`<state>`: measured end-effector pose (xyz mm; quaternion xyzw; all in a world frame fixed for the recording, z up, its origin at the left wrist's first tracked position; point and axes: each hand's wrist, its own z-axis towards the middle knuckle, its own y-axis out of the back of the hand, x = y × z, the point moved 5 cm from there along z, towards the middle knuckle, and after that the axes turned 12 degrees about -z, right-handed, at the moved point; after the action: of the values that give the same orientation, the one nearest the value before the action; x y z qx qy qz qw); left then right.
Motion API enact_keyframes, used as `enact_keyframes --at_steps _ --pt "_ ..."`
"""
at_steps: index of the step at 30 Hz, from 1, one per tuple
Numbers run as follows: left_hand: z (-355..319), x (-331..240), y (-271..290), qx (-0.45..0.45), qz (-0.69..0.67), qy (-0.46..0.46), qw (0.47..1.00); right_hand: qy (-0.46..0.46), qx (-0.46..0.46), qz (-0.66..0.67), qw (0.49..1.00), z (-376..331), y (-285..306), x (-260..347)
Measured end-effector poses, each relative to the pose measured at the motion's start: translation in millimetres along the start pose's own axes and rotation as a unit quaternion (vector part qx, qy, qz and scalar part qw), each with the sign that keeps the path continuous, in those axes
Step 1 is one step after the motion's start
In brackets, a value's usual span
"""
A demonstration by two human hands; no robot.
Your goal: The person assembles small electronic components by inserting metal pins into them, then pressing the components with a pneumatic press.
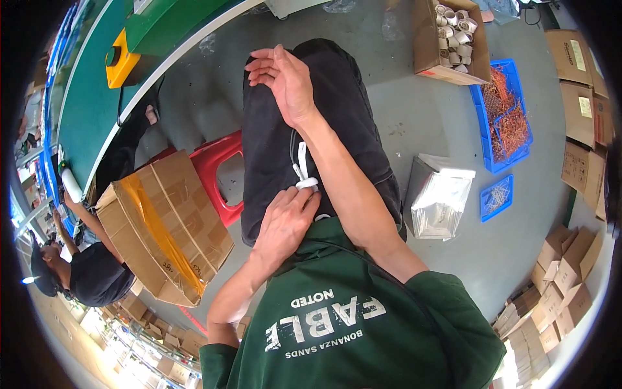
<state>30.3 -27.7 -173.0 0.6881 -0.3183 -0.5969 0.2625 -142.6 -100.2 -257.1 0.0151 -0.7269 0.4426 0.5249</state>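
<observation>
My left hand [286, 219] is closed at my waist, its fingertips pinching a white ring-shaped piece [307, 184] at the end of a white strap [302, 157]. A thin dark cord [292, 148] runs up beside the strap over my black trousers [334, 84]. My right hand [288, 84] is raised above my lap, palm turned to the left and fingers stretched out. It holds nothing. My right forearm crosses over the trousers, close to the strap.
A taped cardboard box [170, 227] and red stool [219, 178] stand left, below a green bench [87, 97] with a yellow button box [118, 61]. A co-worker [97, 272] is beyond. Right: a carton of white parts [424, 39], blue trays [489, 139], a silvery-wrapped stack [440, 201].
</observation>
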Motion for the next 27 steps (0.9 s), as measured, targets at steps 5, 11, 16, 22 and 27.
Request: enact_keyframes --at_steps 5,11,16,22,27 --pt "-1.6 2.6 -7.1 0.057 -0.003 0.002 0.998 0.003 -0.004 0.006 1.000 0.3 0.5 0.3" --pt "5.4 -4.9 -3.4 0.088 0.042 -0.010 0.995 -0.002 -0.002 0.015 1.000 0.6 1.1 -2.4" --pt "-11.3 0.0 2.6 0.016 -0.172 0.075 0.982 0.002 -0.019 0.017 1.000 2.5 6.5 -1.1" --pt "-29.2 27.0 1.7 -0.162 -0.252 0.159 0.941 0.011 -0.020 0.021 1.000 3.9 6.0 -1.0" --pt "-26.3 22.6 3.5 -0.181 -0.178 0.134 0.958 0.019 -0.019 0.016 1.000 3.2 7.9 0.1"
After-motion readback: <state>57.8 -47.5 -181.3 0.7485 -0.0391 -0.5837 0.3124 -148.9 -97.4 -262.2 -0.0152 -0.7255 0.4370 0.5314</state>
